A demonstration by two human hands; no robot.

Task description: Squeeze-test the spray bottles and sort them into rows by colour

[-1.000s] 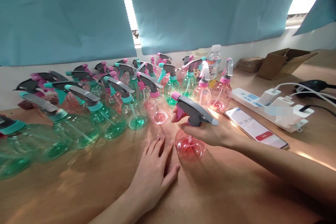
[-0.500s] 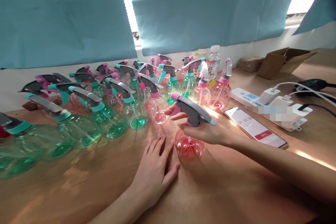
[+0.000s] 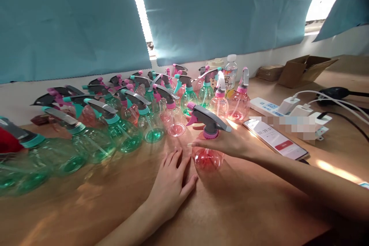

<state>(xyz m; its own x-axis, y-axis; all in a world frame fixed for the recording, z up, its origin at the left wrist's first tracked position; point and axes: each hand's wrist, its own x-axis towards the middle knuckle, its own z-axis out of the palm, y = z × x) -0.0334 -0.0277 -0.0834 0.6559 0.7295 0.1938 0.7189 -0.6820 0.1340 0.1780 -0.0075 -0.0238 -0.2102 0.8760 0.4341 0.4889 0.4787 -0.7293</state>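
Observation:
A clear pink spray bottle [image 3: 208, 159] with a grey and pink trigger head stands upright on the table in front of me. My right hand [image 3: 223, 143] is around its upper body, just below the pink collar, with the thumb in front and the other fingers mostly hidden behind. To the left of this bottle, my left hand [image 3: 170, 182] lies flat on the tabletop, fingers spread, holding nothing. Nearest beyond the left hand are a pale pink spray bottle [image 3: 174, 119] and a green spray bottle [image 3: 150, 125].
Several more green and pink spray bottles, one a green spray bottle [image 3: 125, 134], crowd the left and back. At right lie a phone [image 3: 275, 138] and a white power strip [image 3: 263, 104] with chargers and cables. Behind them sits an open cardboard box [image 3: 302, 71].
My right hand's fingers, stretched out beside the trigger before, have come down around the bottle's upper body, uncovering the pink collar. My left hand stays in place. The camera view has shifted slightly.

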